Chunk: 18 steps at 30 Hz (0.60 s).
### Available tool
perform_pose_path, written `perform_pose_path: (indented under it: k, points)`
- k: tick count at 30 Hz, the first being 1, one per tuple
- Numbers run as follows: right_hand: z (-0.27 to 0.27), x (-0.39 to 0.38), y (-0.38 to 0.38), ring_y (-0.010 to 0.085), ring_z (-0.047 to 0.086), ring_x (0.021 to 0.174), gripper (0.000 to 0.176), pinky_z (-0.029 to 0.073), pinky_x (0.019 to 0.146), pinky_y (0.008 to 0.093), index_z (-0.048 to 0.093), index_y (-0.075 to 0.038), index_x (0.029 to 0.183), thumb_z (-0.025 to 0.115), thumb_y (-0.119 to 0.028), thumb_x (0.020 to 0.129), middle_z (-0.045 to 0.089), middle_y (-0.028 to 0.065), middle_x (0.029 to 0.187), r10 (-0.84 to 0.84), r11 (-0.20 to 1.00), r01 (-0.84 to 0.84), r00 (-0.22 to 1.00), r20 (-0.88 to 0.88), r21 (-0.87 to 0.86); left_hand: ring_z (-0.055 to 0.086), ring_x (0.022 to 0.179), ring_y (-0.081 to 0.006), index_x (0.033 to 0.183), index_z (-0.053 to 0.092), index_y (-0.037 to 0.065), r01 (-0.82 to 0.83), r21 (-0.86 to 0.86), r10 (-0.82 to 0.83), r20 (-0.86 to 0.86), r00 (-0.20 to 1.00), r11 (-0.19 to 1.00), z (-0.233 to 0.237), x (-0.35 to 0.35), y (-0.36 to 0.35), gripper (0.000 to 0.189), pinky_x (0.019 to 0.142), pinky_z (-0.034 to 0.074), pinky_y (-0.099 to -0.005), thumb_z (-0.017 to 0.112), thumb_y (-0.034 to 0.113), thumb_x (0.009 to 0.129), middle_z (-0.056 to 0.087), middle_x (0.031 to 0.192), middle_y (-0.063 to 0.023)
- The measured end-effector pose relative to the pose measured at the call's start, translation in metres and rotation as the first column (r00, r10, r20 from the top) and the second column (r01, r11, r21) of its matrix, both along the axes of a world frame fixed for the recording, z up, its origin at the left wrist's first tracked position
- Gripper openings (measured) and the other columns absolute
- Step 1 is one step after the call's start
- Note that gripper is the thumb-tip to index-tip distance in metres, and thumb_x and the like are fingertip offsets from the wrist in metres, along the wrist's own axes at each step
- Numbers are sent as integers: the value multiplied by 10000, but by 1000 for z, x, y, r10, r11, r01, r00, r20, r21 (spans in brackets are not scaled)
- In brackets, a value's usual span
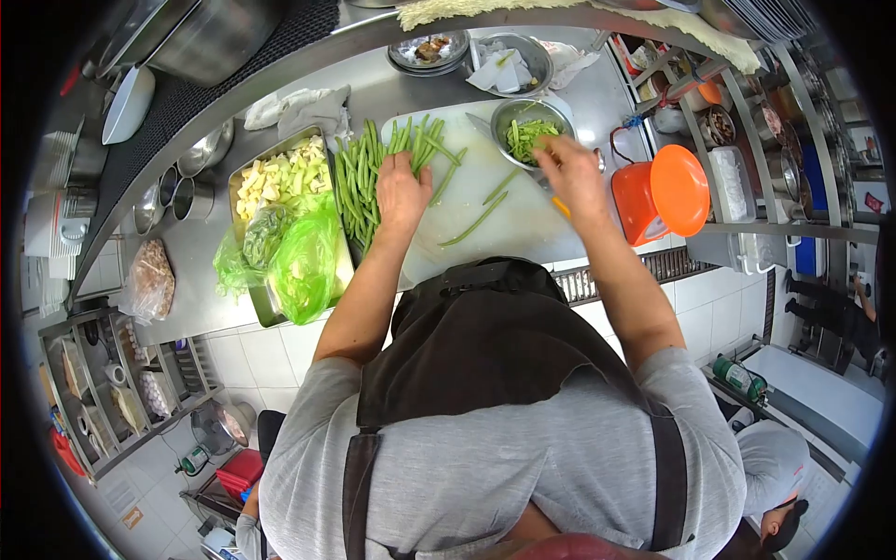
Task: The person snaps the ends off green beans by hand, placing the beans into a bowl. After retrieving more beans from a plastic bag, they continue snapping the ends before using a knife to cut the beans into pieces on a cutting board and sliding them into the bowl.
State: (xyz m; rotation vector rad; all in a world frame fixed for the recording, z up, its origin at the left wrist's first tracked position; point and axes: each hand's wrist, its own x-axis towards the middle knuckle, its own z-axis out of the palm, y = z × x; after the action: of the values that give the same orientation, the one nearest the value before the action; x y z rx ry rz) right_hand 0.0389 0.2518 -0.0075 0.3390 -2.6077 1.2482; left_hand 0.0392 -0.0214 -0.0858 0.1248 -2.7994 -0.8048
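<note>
Beans (355, 182) lie heaped over the left edge of the board (541, 235), handy, it seems, for the left hand (403, 194) resting there; the right hand (573, 182) curls at the bowl (557, 117). Whether either grips anything, I can't tell.

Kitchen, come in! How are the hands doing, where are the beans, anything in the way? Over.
Left hand on green beans. Right hand at bowl of chopped greens. Loose beans on board between hands; nothing blocking.
</note>
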Motion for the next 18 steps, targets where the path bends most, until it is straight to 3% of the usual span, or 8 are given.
perform_pose_path:
  k: [2,3,5,9,12,16,18]
  points:
    - [-2,-14,13,366,646,829,188,515,741,403,706,-32,1024,687,-129,864,683,160,923,-73,967,91,994,-83,237,616,971,-391,1003,654,20,143,-23,-144,-216,966,990,5,3,13,234,859,519,-464,691,133,801,636,1056,-199]
    - [-5,-17,16,366,646,829,188,515,741,403,706,-32,1024,687,-129,864,683,160,923,-74,968,91,994,-84,234,619,981,-374,988,667,35,212,76,-198,-157,967,974,4,6,25,221,877,517,-450,690,138,793,640,1032,-189]
    - [-11,-22,22,365,644,829,195,512,741,399,709,-21,1022,688,-133,863,681,166,913,-95,972,117,989,-116,203,620,988,-365,1000,673,36,387,105,-384,-48,922,916,-12,5,48,229,879,520,-451,677,154,804,641,1018,-181]
    - [-16,-23,25,346,650,783,189,511,737,400,713,-20,1003,690,-149,868,684,164,897,-143,984,150,987,-80,96,633,957,-353,936,698,33,452,79,-455,34,890,889,-21,-3,94,177,843,524,-442,677,153,808,656,955,-171]
    - [-6,-11,24,324,653,732,175,510,728,404,718,-16,969,686,-160,876,692,160,899,-227,974,226,972,59,26,639,939,-345,928,701,37,428,32,-429,55,902,903,-29,-11,109,179,835,525,-442,669,174,817,658,928,-165]
    - [-3,10,27,330,655,717,169,514,716,403,712,-1,939,680,-157,882,697,174,920,-184,983,182,979,86,26,641,916,-330,922,674,36,503,175,-522,90,848,847,-31,-11,95,174,831,521,-435,700,155,797,669,917,-152]
    - [-8,22,24,360,661,777,172,514,736,417,703,-3,965,672,-154,887,695,178,922,-58,998,56,995,86,28,646,882,-324,917,659,28,533,251,-565,72,822,808,-11,-1,84,187,801,519,-429,725,137,780,671,885,-145]
